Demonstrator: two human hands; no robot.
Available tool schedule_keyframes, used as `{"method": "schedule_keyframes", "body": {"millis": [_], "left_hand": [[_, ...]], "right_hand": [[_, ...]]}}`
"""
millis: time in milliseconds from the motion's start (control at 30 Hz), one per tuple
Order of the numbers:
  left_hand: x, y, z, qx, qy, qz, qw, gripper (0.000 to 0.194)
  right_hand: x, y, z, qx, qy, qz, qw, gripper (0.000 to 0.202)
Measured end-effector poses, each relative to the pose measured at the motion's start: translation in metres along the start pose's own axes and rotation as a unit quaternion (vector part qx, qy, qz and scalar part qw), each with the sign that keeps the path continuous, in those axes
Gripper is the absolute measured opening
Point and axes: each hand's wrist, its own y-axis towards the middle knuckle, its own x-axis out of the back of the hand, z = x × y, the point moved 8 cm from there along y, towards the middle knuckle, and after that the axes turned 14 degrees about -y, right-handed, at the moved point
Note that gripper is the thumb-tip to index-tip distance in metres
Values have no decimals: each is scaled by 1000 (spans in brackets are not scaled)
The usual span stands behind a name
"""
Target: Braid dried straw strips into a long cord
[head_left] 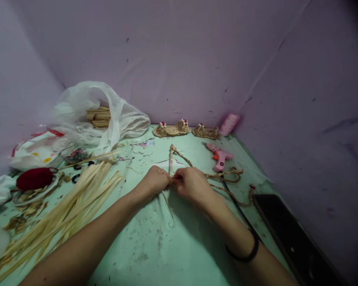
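Note:
My left hand (156, 179) and my right hand (193, 183) meet at the middle of the table, both closed on a braided straw cord (171, 159). One stretch of the cord runs straight up from between my fingers to a bend, then slants down behind my right hand. Its far part lies in loops (232, 174) to the right. A loose thin strand hangs below my left hand toward me. My fingertips pinch close together, so the exact spot they grip is partly hidden.
Left lie dry straw strips (68, 206), a dark red yarn ball (35, 178) and a white plastic bag (107, 99) with straw bundles. Small woven slippers (171, 130) line the back wall. A pink glue gun (219, 155), a pink roll (229, 124) and a dark phone (292, 234) lie right.

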Motion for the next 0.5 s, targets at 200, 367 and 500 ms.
{"method": "schedule_keyframes", "body": {"millis": [200, 367, 500], "left_hand": [[0, -13, -5, 74, -64, -27, 995, 16], [-1, -16, -12, 68, -100, 15, 993, 10], [4, -12, -7, 57, -96, 34, 993, 4]], "right_hand": [[8, -13, 14, -40, -25, 35, 998, 17], [1, -21, 33, -21, -72, 37, 997, 22], [2, -17, 26, -3, -10, 58, 998, 15]]}}
